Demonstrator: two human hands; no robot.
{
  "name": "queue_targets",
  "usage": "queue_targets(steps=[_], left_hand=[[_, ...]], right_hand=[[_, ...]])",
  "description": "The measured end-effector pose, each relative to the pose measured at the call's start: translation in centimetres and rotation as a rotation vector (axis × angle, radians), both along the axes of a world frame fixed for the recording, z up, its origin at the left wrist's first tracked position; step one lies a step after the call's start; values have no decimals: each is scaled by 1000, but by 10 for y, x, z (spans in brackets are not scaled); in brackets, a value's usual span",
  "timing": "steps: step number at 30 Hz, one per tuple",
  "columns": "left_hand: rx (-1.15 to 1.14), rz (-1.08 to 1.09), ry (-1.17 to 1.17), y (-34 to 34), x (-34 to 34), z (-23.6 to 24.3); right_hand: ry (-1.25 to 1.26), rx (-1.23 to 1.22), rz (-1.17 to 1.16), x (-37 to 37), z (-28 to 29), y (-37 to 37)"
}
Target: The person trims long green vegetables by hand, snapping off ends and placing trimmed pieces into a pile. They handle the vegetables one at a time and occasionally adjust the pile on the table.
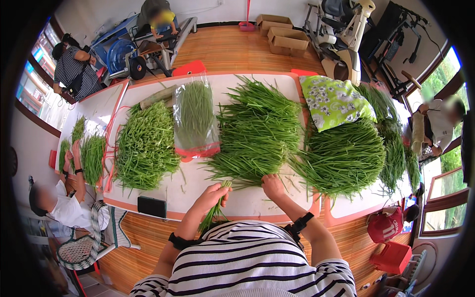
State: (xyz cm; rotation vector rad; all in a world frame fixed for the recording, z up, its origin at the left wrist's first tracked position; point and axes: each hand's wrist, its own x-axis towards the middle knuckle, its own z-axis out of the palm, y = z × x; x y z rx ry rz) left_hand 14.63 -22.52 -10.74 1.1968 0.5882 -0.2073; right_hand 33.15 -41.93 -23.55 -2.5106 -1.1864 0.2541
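My left hand is closed around a small bunch of green chive stalks near the table's front edge. The cut ends stick up above the fist and the long ends hang down toward my body. My right hand touches the near edge of the large middle pile of chives. Its fingers are curled together; whatever they pinch is too small to make out. Left of that pile, a clear plastic bag with a red lower edge has chives in or under it. Another chive heap lies farther left.
A dark phone-like slab lies at the front edge. On the right, a green flowered cloth partly covers another chive pile. Co-workers sit at the left and right table ends. Cardboard boxes stand beyond.
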Motion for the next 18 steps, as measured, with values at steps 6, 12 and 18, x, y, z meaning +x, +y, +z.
queue_targets(steps=[6,12,18], left_hand=[[14,16,25,1,-5,0],[38,-10,20,1,-3,0],[103,-108,1,0,3,-3]], right_hand=[[452,149,-53,21,25,-7],[638,105,-189,32,31,-18],[592,148,-175,37,50,-24]])
